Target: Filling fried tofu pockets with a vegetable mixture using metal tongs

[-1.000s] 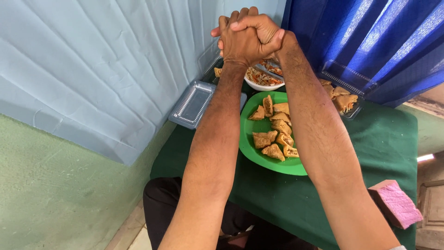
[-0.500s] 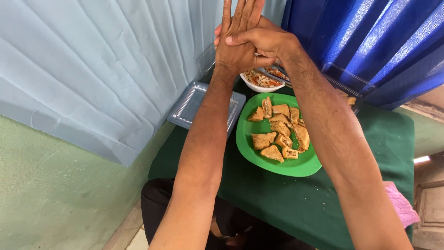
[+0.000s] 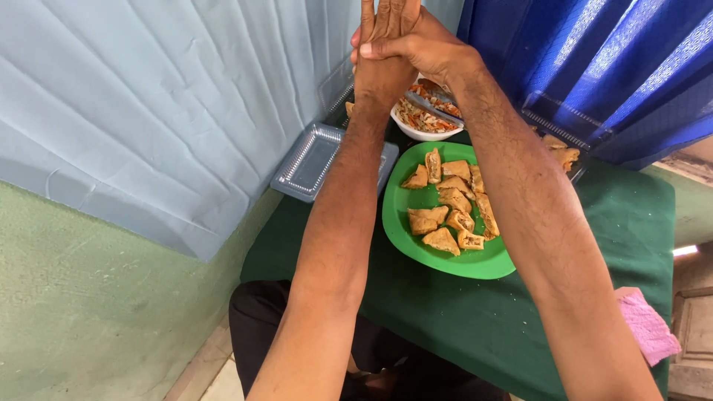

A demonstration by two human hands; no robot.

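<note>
Both my arms stretch out over the table. My left hand [image 3: 385,30] is held up with its fingers straight and together, its fingertips cut off by the top edge. My right hand [image 3: 416,44] wraps around the left hand's back and fingers, pressing on it. Neither hand holds any object. Below the arms sits a green plate [image 3: 416,249] with several fried golden triangular pastries [image 3: 449,208]. Behind it a white bowl [image 3: 416,131] holds shredded vegetable filling, with metal tongs [image 3: 432,106] lying across it.
The small table has a green cloth [image 3: 631,223]. An empty clear plastic tray [image 3: 308,160] lies at the left, and another tray with pastries [image 3: 561,152] at the back right. A pink cloth [image 3: 648,327] lies at the right edge. A pale tarp wall stands left, blue sheeting behind.
My hands were clasped with fingers interlocked; the left hand has since straightened upward and the right hand now grips it. The arms have risen slightly in view.
</note>
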